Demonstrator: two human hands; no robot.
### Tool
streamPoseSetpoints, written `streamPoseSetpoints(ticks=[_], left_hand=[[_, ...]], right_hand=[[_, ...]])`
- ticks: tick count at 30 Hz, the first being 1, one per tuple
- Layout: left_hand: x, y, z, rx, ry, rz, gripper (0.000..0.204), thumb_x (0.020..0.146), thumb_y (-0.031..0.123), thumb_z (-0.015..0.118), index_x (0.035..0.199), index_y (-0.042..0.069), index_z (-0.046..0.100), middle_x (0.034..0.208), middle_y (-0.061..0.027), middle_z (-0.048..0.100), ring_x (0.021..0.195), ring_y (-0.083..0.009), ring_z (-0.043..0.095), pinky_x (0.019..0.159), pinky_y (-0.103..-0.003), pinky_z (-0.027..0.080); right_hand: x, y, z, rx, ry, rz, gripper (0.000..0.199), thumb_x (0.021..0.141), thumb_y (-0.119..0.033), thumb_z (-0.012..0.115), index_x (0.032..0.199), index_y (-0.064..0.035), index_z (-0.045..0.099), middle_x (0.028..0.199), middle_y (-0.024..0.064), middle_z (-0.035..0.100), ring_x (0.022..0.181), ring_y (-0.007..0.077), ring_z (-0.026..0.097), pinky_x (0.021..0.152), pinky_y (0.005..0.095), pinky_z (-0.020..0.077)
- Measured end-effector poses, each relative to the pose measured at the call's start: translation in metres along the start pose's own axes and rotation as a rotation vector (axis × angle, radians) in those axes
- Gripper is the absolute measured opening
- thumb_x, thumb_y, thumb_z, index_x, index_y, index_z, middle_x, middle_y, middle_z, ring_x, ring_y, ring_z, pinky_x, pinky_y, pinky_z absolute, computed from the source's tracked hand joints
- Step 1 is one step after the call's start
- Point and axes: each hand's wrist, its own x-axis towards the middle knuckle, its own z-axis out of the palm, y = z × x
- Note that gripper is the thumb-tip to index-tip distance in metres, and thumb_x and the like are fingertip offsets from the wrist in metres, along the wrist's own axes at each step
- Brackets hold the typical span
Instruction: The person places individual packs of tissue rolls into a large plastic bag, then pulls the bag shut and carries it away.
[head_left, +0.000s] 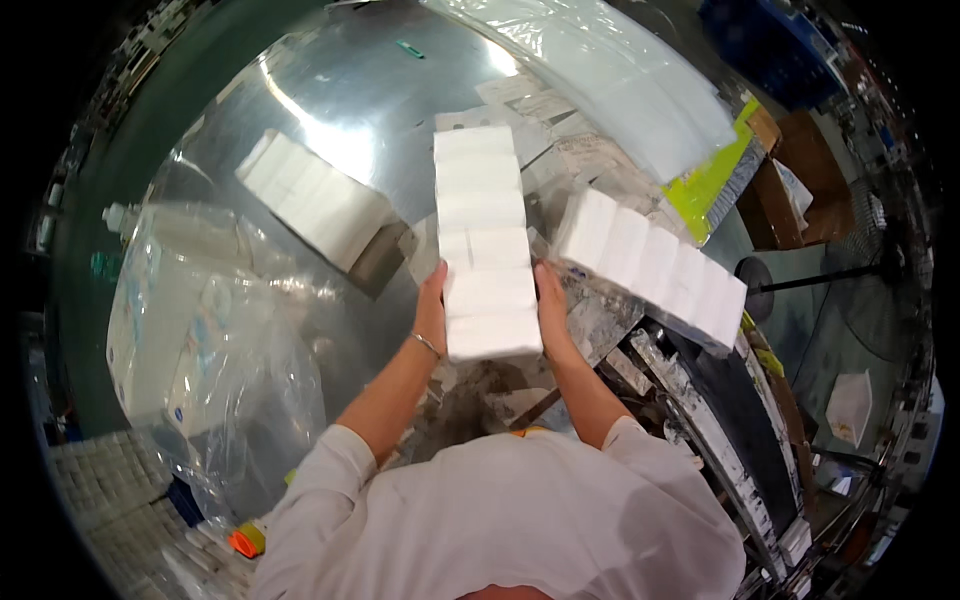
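Note:
A long row of white folded tissue stacks (487,230) lies between my two hands, pointing away from me over the metal table. My left hand (432,308) presses its left side, and my right hand (551,308) presses the right side, both near the closer end. The fingers are partly hidden along the sides. To the left, another white tissue row (315,200) lies at a slant on the table. A third white tissue row (652,265) rests to the right, beside the end of a black conveyor belt (735,400).
At left stands a large clear plastic bag (225,350) with white packs inside. Clear plastic sheeting (620,85) covers the far right of the metal table (360,70). A small green tool (409,48) lies at the back. Beyond are a cardboard box (835,190) and blue crate (775,50).

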Motion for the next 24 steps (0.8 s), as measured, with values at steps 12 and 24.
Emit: streamPoseSetpoints(ticks=[12,24], left_hand=[[-0.198,-0.001,-0.037,0.749,-0.172,0.395,0.064,0.074,0.028,0.067,0.122,-0.002,0.036,0.111,-0.0144,0.049,0.100,-0.0211,0.050,0.086,-0.031,0.041],[-0.362,0.105,-0.318,2.594,1.220,0.738,0.064,0.074,0.009,0.053,0.132,0.013,0.029,0.137,-0.0086,0.028,0.128,-0.0268,0.024,0.104,-0.051,0.012]], right_hand=[[-0.127,-0.065,-0.014,0.165,-0.452,0.251,0.060,0.067,-0.026,0.063,0.117,0.0016,0.045,0.107,0.0158,0.055,0.100,0.0289,0.052,0.088,0.0376,0.0430],[-0.245,-0.114,0.126,-0.075,-0.884,-0.135,0.029,0.063,-0.011,0.060,0.089,0.0021,0.057,0.091,0.0143,0.059,0.085,0.0264,0.059,0.076,0.0393,0.0494]])
